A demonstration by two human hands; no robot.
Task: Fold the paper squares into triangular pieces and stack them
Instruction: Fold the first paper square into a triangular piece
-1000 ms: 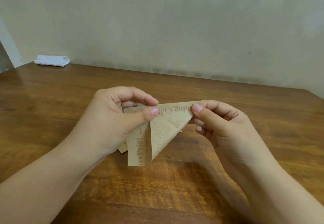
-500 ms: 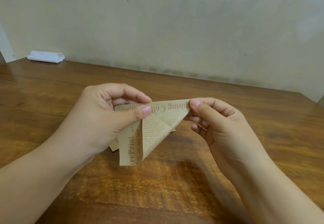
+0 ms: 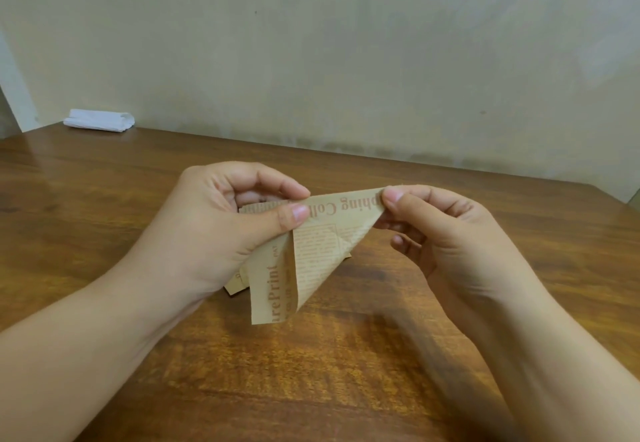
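A tan paper square printed with reddish newspaper text hangs above the table, partly folded with one flap drooping down. My left hand pinches its upper edge between thumb and forefinger. My right hand pinches the top right corner. Behind and below the held sheet, more tan paper lies on the table, mostly hidden by my left hand.
The wooden table stretches around my arms. A folded white cloth lies at the far left corner against the pale wall. The table's right edge shows at far right.
The hands and paper keep almost the same pose; only the camera view shifted slightly. The grip on the sheet is unchanged.
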